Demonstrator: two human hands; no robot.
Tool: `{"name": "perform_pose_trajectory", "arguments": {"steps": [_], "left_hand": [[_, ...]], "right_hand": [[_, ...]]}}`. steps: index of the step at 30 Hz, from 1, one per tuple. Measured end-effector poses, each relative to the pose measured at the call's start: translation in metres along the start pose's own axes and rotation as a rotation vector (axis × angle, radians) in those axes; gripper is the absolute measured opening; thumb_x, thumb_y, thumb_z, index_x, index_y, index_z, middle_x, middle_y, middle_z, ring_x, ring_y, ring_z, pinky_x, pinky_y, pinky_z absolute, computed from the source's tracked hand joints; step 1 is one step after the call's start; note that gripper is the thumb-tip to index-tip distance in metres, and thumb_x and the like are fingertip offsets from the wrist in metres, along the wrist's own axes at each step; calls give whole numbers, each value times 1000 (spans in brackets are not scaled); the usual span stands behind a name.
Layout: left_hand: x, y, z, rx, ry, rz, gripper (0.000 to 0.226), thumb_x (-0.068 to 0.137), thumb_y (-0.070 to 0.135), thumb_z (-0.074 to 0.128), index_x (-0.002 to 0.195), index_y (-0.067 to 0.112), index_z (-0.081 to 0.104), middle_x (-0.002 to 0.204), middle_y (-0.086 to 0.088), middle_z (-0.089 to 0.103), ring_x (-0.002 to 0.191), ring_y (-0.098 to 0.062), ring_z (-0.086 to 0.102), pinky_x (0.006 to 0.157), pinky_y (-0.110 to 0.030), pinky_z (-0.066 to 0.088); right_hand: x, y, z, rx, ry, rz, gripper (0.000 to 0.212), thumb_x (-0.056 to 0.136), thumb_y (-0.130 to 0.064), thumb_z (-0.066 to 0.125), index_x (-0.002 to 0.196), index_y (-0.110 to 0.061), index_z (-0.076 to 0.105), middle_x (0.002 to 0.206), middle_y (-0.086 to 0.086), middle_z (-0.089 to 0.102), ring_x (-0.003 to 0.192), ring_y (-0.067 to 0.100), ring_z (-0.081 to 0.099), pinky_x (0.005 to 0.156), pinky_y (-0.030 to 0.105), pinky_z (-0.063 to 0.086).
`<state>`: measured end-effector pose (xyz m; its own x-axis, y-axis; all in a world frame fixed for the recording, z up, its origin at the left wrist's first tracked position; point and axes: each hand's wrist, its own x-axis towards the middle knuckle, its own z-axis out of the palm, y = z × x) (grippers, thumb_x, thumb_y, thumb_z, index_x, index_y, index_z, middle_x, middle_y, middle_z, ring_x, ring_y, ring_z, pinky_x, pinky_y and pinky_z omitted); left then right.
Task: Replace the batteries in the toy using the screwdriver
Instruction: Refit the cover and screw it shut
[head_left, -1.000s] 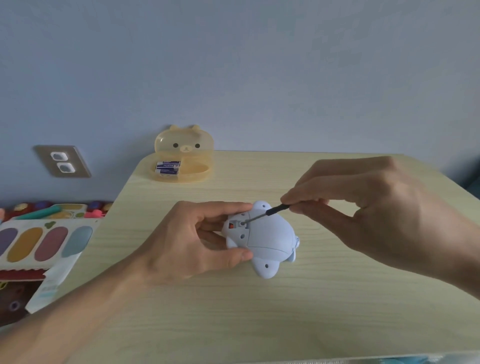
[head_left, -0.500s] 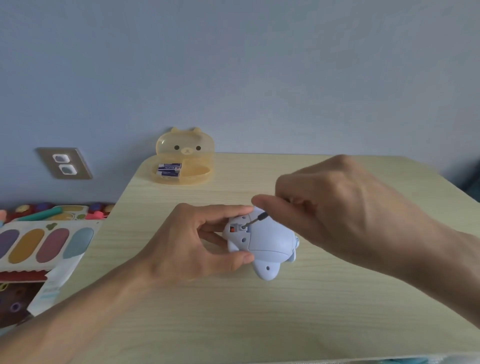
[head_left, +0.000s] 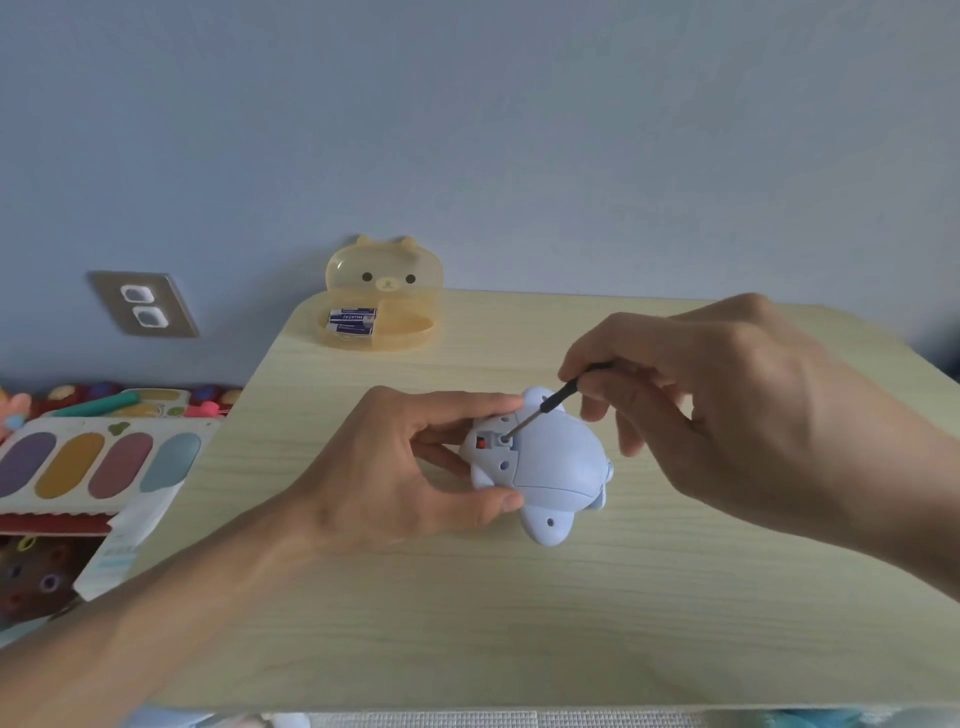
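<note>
The right hand pinches a slim black-handled screwdriver between thumb and fingertips; its shaft slants down and leftward, tip set in a recessed hole on the toy. The left hand grips that toy, thumb below and forefinger above. The toy — pale blue plastic, rounded, underside up, a small red patch beside the screw hole — rests mid-table, long axis running left-right. Behind, batteries labelled "HUATAI" lie in an open yellow bear-faced case.

Soft, even light; wide-angle bending at edges.
</note>
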<state>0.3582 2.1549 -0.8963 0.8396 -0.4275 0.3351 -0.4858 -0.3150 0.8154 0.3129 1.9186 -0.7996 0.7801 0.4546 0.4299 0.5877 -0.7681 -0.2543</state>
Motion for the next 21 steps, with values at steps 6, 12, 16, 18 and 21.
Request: {"name": "perform_pose_trajectory", "arguments": {"steps": [6, 12, 16, 18, 21], "left_hand": [[0, 2, 1, 22, 17, 18, 75, 67, 4, 99, 127, 39, 69, 114, 21, 80, 100, 4, 78, 84, -11, 57], [0, -2, 0, 24, 5, 14, 71, 69, 7, 98, 130, 31, 72, 108, 17, 83, 99, 1, 79, 84, -13, 59], [0, -1, 0, 18, 6, 15, 72, 68, 8, 98, 128, 37, 71, 108, 19, 83, 99, 1, 79, 83, -12, 58], [0, -1, -1, 15, 7, 21, 73, 67, 12, 100, 129, 36, 71, 110, 17, 83, 101, -1, 79, 84, -13, 59], [0, 1, 0, -5, 21, 26, 70, 65, 20, 96, 126, 42, 70, 111, 20, 82, 100, 1, 79, 84, -13, 59]], "right_hand": [[4, -2, 3, -87, 48, -73, 41, 98, -42, 56, 69, -15, 66, 43, -4, 48, 37, 15, 39, 41, 27, 36], [-1, -6, 3, 135, 17, 19, 12, 96, -40, 68, 94, -29, 62, 52, -9, 61, 52, 13, 60, 47, 23, 45], [-5, -2, -4, 180, -64, 4, 14, 99, -14, 67, 98, -25, 74, 68, -19, 71, 61, -1, 69, 54, 11, 51], [-7, 0, -6, 105, -84, -27, 23, 97, -11, 58, 103, -24, 75, 73, -20, 73, 63, -2, 69, 54, 16, 53], [-8, 2, -6, 32, -43, -31, 21, 97, -15, 57, 99, -24, 76, 71, -15, 72, 58, 5, 68, 48, 23, 50]]}}
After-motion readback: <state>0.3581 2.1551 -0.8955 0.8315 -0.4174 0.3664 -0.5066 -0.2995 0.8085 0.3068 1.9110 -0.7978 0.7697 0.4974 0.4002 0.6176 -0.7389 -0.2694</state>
